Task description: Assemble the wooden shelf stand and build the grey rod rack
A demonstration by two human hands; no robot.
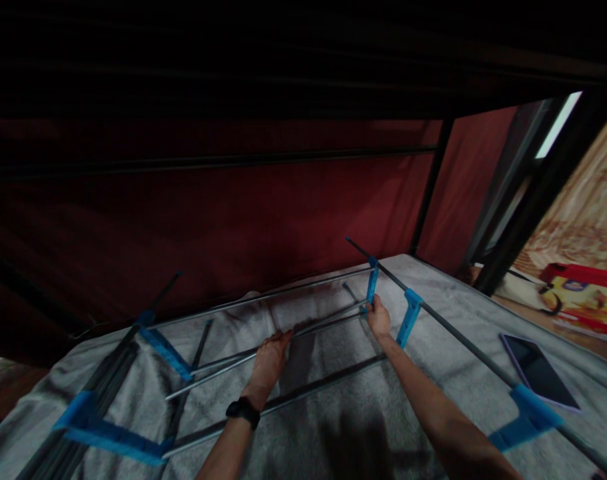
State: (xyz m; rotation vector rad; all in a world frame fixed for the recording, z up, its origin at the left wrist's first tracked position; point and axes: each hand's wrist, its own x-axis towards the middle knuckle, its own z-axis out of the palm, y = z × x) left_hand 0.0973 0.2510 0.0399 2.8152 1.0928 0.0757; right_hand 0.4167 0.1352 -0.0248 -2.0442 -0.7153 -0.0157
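Observation:
A frame of grey metal tubes and blue plastic brackets lies on a grey blanket (303,433). My left hand (271,363), with a black band on its wrist, is closed around a loose thin metal rod (208,380) slanting across the frame's middle. This rod's left end sticks out free beside the left blue bracket (168,353). At the rod's other end, my right hand (378,320) closes on the lower end of the far right blue bracket (372,283). Its fingers partly hide where rod and bracket meet. A second tube (328,325) runs close alongside the rod.
Dark beams of a bunk frame (431,187) stand overhead and around, with a red wall (283,220) behind. Several tubes (103,387) lie bundled at left. A long tube (463,340) runs down the right side, near a phone (538,370). A red and yellow package (588,300) lies beyond.

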